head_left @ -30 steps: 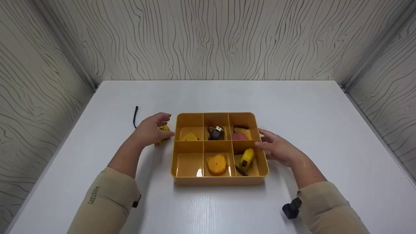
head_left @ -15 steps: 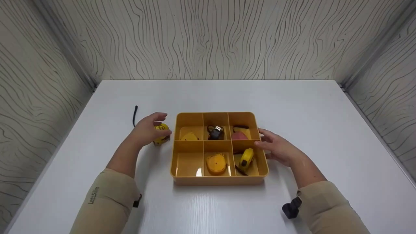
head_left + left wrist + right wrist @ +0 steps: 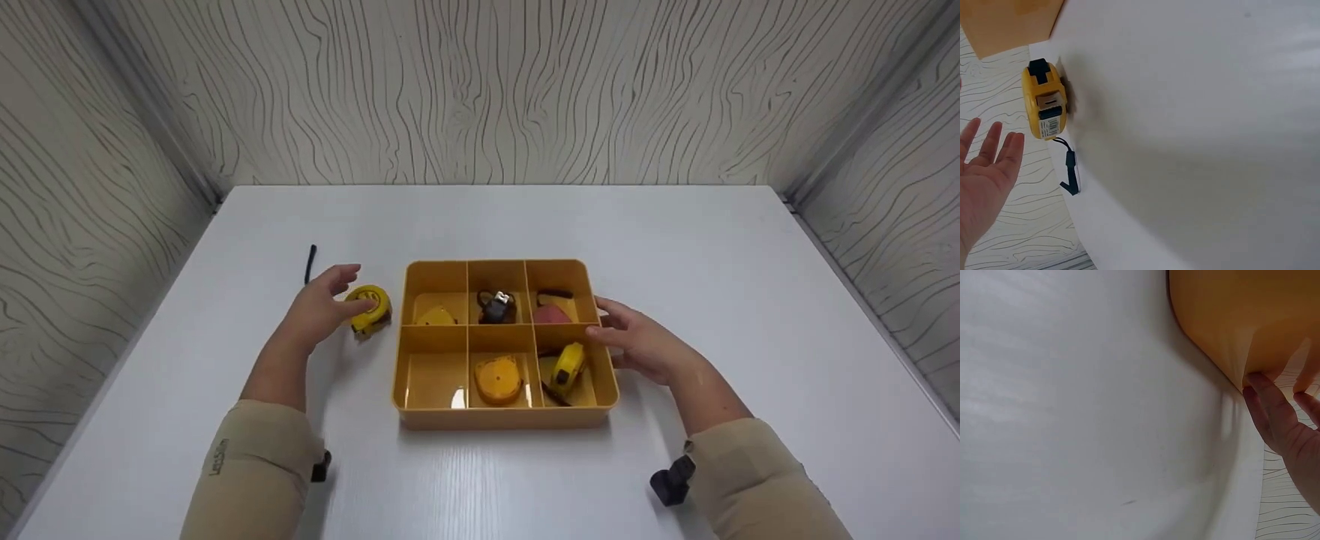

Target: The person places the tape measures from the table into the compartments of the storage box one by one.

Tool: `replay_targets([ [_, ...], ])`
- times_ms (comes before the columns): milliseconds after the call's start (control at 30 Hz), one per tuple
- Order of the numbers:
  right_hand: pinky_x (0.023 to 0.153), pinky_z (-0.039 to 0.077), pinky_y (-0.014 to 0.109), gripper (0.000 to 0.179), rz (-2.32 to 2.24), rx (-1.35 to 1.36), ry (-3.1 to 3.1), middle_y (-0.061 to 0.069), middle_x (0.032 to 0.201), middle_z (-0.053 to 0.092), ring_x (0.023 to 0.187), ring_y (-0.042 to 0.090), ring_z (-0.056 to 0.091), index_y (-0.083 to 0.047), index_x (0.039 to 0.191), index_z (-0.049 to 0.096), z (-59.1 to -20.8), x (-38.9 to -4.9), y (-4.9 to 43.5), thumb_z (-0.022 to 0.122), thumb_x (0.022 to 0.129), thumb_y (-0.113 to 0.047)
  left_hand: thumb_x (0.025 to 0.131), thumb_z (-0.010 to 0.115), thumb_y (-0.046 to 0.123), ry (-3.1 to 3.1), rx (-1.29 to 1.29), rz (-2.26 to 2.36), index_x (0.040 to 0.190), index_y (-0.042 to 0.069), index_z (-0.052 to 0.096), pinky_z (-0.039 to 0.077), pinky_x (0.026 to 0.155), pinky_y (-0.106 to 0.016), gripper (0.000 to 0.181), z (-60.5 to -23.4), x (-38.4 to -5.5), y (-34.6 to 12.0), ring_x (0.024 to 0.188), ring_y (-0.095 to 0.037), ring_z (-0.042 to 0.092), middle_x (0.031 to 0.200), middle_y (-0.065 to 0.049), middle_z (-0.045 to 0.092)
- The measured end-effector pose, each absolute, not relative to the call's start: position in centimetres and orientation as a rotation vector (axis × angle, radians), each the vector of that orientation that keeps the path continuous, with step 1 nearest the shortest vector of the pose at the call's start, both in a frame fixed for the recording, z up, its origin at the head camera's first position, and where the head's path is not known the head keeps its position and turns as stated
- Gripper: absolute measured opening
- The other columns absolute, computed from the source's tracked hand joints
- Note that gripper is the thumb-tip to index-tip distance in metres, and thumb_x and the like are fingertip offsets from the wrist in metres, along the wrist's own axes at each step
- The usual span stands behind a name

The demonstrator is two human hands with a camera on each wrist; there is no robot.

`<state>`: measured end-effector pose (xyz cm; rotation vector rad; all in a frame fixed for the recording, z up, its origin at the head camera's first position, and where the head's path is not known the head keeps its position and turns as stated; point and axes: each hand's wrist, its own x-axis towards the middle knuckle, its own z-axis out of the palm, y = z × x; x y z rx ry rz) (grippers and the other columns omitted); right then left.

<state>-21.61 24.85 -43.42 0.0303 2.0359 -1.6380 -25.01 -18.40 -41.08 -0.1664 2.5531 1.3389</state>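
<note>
A yellow tape measure [image 3: 370,309] stands on the table left of the box, its black strap [image 3: 1072,171] trailing beside it. My left hand [image 3: 319,307] is next to it with fingers spread and nothing in its grip; in the head view the thumb overlaps the tape measure, while in the left wrist view the fingers [image 3: 1012,152] are apart from it. With my right hand [image 3: 645,345] I hold the right side of a yellow six-compartment box [image 3: 506,418], thumb over the rim and fingertips [image 3: 1256,378] against the outer wall.
Inside the box are a yellow tape measure [image 3: 438,316], a black one [image 3: 498,307], a pinkish-red item [image 3: 553,314], an orange tape measure [image 3: 499,379] and another yellow one [image 3: 568,367]. The front-left compartment [image 3: 437,375] shows its bare floor. Wood-patterned panels [image 3: 495,90] surround the white table [image 3: 495,225].
My left hand has drawn back to the left, uncovering more of the yellow tape measure, which has shifted slightly left. My right hand stays at the box.
</note>
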Motion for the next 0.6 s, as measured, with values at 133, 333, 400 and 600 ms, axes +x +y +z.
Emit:
replay_targets([
  [133, 0.092, 0.043, 0.047, 0.074, -1.625, 0.020, 2.046, 0.013, 0.143, 0.031, 0.125, 0.032, 0.040, -0.030, 0.144, 0.026, -43.5, -21.7, 24.9, 0.065, 0.082, -0.036, 0.080, 0.069, 0.035, 2.537, -0.216, 1.347, 0.140, 0.028, 0.034, 0.031, 0.103, -0.050, 0.070, -41.6, -25.1, -18.9, 0.135, -0.027, 0.025, 0.145, -0.002, 0.032],
  [333, 0.093, 0.043, 0.048, 0.075, -1.629, 0.013, 2.048, 0.014, 0.143, 0.032, 0.126, 0.032, 0.040, -0.029, 0.144, 0.026, -43.4, -21.7, 24.9, 0.066, 0.081, -0.036, 0.079, 0.069, 0.039, 2.511, -0.272, 1.362, 0.141, 0.028, 0.031, 0.032, 0.103, -0.050, 0.074, -42.3, -25.2, -19.5, 0.134, -0.026, 0.025, 0.146, -0.001, 0.030],
  [400, 0.093, 0.043, 0.049, 0.075, -1.632, 0.021, 2.047, 0.014, 0.143, 0.032, 0.126, 0.032, 0.040, -0.028, 0.144, 0.026, -43.4, -21.6, 24.8, 0.066, 0.081, -0.036, 0.079, 0.069, 0.040, 2.504, -0.283, 1.367, 0.142, 0.028, 0.031, 0.032, 0.103, -0.050, 0.075, -42.6, -25.3, -19.6, 0.134, -0.026, 0.025, 0.147, 0.000, 0.030],
  [600, 0.093, 0.043, 0.048, 0.079, -1.627, 0.060, 2.047, 0.015, 0.144, 0.029, 0.126, 0.033, 0.039, -0.026, 0.145, 0.023, -43.3, -21.6, 24.7, 0.067, 0.080, -0.038, 0.079, 0.069, 0.040, 2.470, -0.310, 1.364, 0.143, 0.029, 0.028, 0.030, 0.103, -0.050, 0.077, -43.5, -25.4, -19.6, 0.134, -0.027, 0.026, 0.148, -0.003, 0.027],
])
